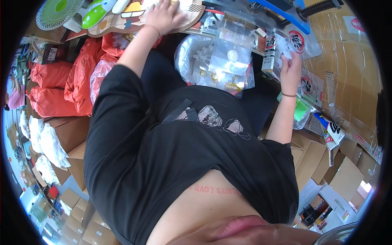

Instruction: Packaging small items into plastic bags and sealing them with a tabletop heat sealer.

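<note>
My left hand [164,17] is over a patterned mat [104,22] at the top of the view, its fingers spread and its tips partly cut off by the frame edge. A pale yellow-white item [184,5] lies by its fingertips, too unclear to name. Farther right, my right hand [290,73] has thumb and fingers closed round a small white piece [285,50]; its exact kind is hidden. Beside that hand is a white and black printed box [268,57]. Clear plastic bags [232,51] hang over my lap between the two hands.
A blue-and-steel press-like machine [281,12] stands at the top right. A green fan [57,12] is at the top left, above stacked red bags [55,100]. A large cardboard box [347,61] borders my right side, with open cartons [310,157] below.
</note>
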Motion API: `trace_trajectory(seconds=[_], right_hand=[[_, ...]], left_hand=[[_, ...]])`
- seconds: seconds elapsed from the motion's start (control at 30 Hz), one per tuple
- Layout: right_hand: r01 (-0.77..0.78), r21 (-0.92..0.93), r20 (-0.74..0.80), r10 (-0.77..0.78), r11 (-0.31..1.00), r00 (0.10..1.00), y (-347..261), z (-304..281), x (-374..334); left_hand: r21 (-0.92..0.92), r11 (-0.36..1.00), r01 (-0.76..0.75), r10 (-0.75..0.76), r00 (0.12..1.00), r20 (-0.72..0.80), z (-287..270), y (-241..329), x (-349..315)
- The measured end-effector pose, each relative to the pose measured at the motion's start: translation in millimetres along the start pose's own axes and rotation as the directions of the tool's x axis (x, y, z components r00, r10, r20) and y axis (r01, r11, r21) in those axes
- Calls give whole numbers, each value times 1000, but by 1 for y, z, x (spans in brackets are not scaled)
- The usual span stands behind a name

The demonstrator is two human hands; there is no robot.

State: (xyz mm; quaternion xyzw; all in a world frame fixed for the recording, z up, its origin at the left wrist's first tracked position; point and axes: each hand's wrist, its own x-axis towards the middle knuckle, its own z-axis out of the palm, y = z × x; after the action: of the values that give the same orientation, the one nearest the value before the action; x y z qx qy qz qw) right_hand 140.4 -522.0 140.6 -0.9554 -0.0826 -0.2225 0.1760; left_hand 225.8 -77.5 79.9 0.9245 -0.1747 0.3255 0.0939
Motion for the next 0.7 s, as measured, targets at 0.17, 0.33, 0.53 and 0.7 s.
trace_trajectory(seconds=[0.17, 0.33, 0.53, 0.7], right_hand=[[-91, 144, -104, 107, 985, 989, -4, -12, -10], [-12, 440, -46, 36, 898, 998, -62, -1, -3], [-94, 737, 160, -38, 670, 986, -114, 0, 18], [-136, 626, 303, -79, 768, 950, -113, 3, 33]], left_hand=[[-33, 975, -221, 223, 958, 180, -41, 32, -25], [-602, 718, 349, -196, 932, 306, -31, 36, -33], [-616, 523, 589, -56, 745, 664, -72, 118, -11], [-689, 86, 720, 123, 679, 724, -62, 150, -18]])
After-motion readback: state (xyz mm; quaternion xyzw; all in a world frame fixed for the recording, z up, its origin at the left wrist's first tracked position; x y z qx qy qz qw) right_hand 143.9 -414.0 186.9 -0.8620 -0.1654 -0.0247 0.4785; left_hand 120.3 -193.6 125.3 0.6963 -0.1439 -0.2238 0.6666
